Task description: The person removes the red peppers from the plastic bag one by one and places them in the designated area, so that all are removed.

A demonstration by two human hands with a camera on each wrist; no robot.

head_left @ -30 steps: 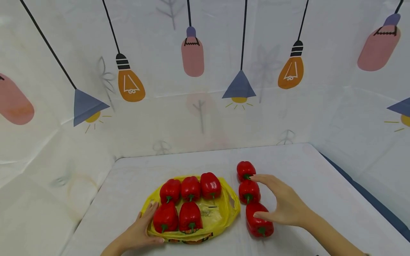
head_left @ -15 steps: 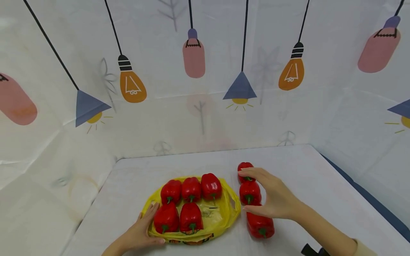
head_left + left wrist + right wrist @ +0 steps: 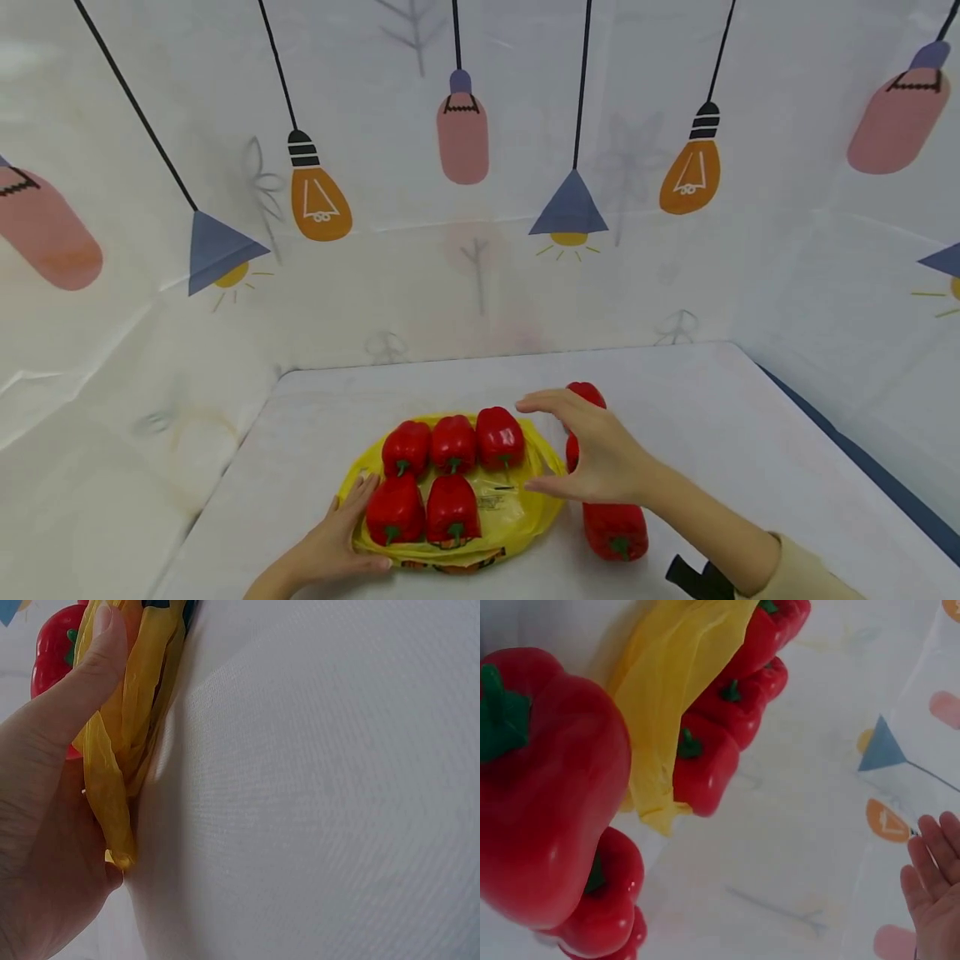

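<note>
A yellow plastic bag (image 3: 501,515) lies flattened on the white table, with several red bell peppers on it: three in the back row, including a pepper (image 3: 500,438), and two in front. My left hand (image 3: 330,537) rests against the bag's left edge, fingers straight and thumb along the front; the left wrist view shows the thumb (image 3: 97,660) against the bag's folds. Over the bag's right edge hovers my right hand (image 3: 588,450), fingers and thumb apart, holding nothing. It partly hides a column of three peppers, the nearest being a pepper (image 3: 615,531).
The white table (image 3: 697,400) reaches back to a pale wall sheet (image 3: 420,292) printed with lamps and bulbs. A black object (image 3: 697,577) shows beneath the right forearm. A dark blue strip (image 3: 862,450) runs along the table's right side.
My right hand has moved left, from over the column of peppers to the bag's right edge. My left hand and the peppers stay in place, while the view shifts slightly.
</note>
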